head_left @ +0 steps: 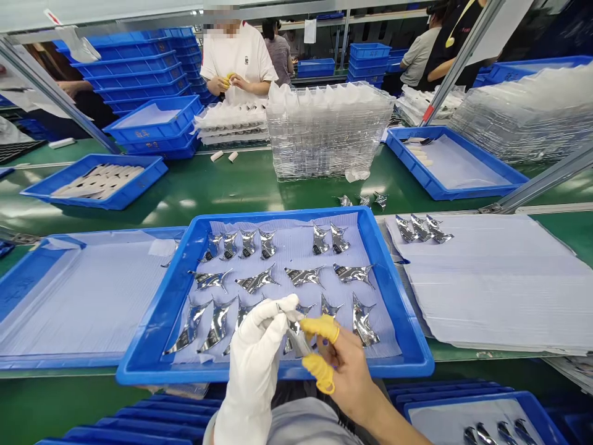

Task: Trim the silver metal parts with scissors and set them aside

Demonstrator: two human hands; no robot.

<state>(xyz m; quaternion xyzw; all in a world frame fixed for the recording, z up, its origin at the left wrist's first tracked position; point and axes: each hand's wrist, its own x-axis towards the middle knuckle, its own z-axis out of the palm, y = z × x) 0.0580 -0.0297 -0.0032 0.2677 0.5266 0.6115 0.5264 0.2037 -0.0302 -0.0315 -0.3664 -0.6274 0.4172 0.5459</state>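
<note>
My left hand point(259, 352), in a white glove, pinches a small shiny chrome-like part point(296, 339) by its upper end. My right hand point(340, 364) wears yellow finger cots on thumb and index finger; both tips are at the part's right side, index finger above and thumb below, gripping it between them. Below the hands stands a blue tray point(273, 217) lined with white sheet. Several similar pointed, curved mirror-finish parts lie in it in three rows, such as one chrome part point(364, 320) at the right. My hands cover some of the front row.
A lined blue tray point(92, 361) adjoins on the left. Right, a white sheet stack point(500, 290) bears three parts. Behind are clear plastic trays point(328, 133), a blue tray of pale pieces point(148, 179) and another blue tray point(456, 191). A co-worker point(238, 62) is opposite. Metal posts slant at both sides.
</note>
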